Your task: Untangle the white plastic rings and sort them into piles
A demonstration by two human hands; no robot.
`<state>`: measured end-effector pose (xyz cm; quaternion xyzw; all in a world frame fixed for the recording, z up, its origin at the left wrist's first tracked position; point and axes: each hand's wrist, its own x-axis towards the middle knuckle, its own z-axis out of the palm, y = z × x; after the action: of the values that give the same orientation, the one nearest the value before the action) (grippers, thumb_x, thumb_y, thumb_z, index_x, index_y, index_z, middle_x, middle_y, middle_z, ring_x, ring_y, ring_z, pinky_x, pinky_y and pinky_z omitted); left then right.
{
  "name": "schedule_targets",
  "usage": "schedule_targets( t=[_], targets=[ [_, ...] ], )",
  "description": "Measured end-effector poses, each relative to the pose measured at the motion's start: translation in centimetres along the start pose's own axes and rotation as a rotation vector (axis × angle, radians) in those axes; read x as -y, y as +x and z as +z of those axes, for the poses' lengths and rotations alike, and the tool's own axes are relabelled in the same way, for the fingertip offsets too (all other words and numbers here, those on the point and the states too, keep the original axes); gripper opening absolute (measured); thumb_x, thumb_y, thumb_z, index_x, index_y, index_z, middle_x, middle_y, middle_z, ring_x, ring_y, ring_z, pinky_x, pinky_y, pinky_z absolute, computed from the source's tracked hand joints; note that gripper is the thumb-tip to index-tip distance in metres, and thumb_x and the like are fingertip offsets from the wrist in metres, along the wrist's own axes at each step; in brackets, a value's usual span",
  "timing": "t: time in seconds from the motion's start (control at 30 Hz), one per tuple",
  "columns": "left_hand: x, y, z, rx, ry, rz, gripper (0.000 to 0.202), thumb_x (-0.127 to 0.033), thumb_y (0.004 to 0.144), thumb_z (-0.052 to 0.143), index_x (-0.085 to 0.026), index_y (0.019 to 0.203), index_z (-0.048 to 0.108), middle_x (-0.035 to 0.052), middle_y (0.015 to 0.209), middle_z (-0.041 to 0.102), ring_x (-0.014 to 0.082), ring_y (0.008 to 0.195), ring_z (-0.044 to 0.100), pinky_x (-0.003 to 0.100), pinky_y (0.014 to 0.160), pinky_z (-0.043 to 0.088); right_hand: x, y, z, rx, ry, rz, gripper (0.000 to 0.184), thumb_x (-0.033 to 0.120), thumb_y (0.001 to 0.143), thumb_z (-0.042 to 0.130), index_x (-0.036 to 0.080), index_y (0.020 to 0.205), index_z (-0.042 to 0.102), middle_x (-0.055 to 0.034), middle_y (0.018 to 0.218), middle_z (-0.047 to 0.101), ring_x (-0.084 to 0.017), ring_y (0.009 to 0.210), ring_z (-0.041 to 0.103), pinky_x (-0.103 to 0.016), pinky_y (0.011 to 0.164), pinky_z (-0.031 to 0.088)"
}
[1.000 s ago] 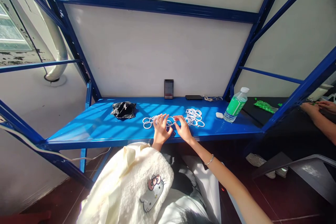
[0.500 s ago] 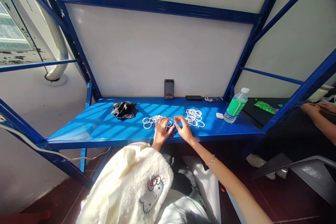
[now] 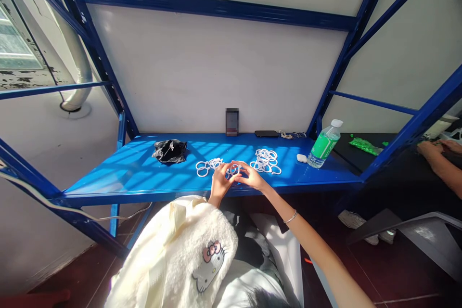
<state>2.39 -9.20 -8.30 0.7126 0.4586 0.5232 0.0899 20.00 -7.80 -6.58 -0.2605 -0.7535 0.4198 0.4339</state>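
Near the front edge of the blue table (image 3: 126, 178), my left hand (image 3: 220, 181) and my right hand (image 3: 250, 177) meet. A white ring (image 3: 234, 169) shows between them, with the fingers of both hands closed about it. To the left of my left hand lie more white rings (image 3: 202, 169), some partly behind the fingers. A tangled heap of white rings (image 3: 266, 160) rests just beyond my right hand. How the fingertips grip the ring is too small to make out fully.
A crumpled black plastic bag (image 3: 170, 151) lies at the left. Toward the right stand a water bottle (image 3: 325, 144) and a small white case (image 3: 301, 158). Along the back are a propped phone (image 3: 232, 121), a black flat device (image 3: 266, 134) and a cable (image 3: 288, 135). Another person's hands (image 3: 431, 148) work at far right.
My right hand has moved left, and its fingers now reach my left hand around the white ring. My left hand stays nearly in place.
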Motion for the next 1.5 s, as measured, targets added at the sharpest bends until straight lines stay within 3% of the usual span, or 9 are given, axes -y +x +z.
schedule_targets(
  t=[0.2, 0.4, 0.63, 0.97, 1.2, 1.5],
  targets=[
    [-0.5, 0.0, -0.3, 0.032, -0.147, -0.076, 0.033, -0.046, 0.08, 0.074, -0.023, 0.102, 0.065, 0.0055, 0.099, 0.076, 0.0257, 0.095, 0.073, 0.041, 0.086, 0.057, 0.1, 0.0, 0.2, 0.035, 0.058, 0.07, 0.078, 0.056, 0.071, 0.083, 0.028, 0.14, 0.058, -0.0097, 0.148, 0.054, -0.032, 0.129, 0.057, -0.044, 0.106, 0.05],
    [-1.2, 0.2, -0.6, 0.06, -0.233, -0.136, 0.029, -0.046, 0.078, 0.075, -0.023, 0.092, 0.064, 0.0054, 0.095, 0.076, 0.0266, 0.094, 0.074, 0.042, 0.087, 0.057, 0.4, 0.1, 0.5, -0.047, 0.001, 0.038, 0.064, 0.057, 0.068, 0.085, 0.027, 0.122, 0.071, -0.0091, 0.13, 0.067, -0.032, 0.123, 0.06, -0.047, 0.106, 0.05],
    [-1.5, 0.3, -0.7, 0.069, -0.269, -0.193, 0.034, -0.047, 0.072, 0.08, -0.023, 0.089, 0.062, 0.006, 0.092, 0.077, 0.0278, 0.096, 0.075, 0.04, 0.087, 0.057, 0.6, -0.1, 0.4, -0.093, -0.112, 0.022, 0.053, 0.056, 0.071, 0.084, 0.025, 0.112, 0.076, -0.0095, 0.12, 0.07, -0.031, 0.12, 0.061, -0.05, 0.11, 0.045],
    [-1.8, 0.3, -1.0, 0.102, -0.285, -0.164, 0.026, -0.044, 0.079, 0.074, -0.021, 0.085, 0.064, 0.0078, 0.093, 0.078, 0.0284, 0.093, 0.076, 0.04, 0.084, 0.057, 0.8, -0.1, 0.5, -0.081, -0.153, -0.044, 0.05, 0.066, 0.072, 0.079, 0.027, 0.104, 0.079, -0.0088, 0.117, 0.073, -0.032, 0.118, 0.06, -0.054, 0.109, 0.043],
    [-1.5, 0.1, -0.9, 0.09, -0.225, -0.14, 0.022, -0.038, 0.077, 0.075, -0.021, 0.089, 0.066, 0.0064, 0.094, 0.078, 0.0262, 0.094, 0.075, 0.039, 0.085, 0.058, 1.5, 0.1, 0.4, -0.106, -0.132, -0.051, 0.049, 0.07, 0.089, 0.057, 0.028, 0.088, 0.081, -0.0076, 0.104, 0.077, -0.03, 0.113, 0.065, -0.052, 0.108, 0.045],
    [-0.7, 0.0, -0.5, 0.069, -0.196, -0.128, 0.019, -0.034, 0.077, 0.072, -0.02, 0.089, 0.064, 0.0075, 0.094, 0.076, 0.0269, 0.096, 0.074, 0.041, 0.086, 0.058, 1.2, 0.1, 0.5, -0.095, -0.131, -0.045, 0.045, 0.068, 0.087, 0.063, 0.027, 0.094, 0.081, -0.0078, 0.111, 0.076, -0.03, 0.117, 0.064, -0.05, 0.111, 0.042]
  ],
)
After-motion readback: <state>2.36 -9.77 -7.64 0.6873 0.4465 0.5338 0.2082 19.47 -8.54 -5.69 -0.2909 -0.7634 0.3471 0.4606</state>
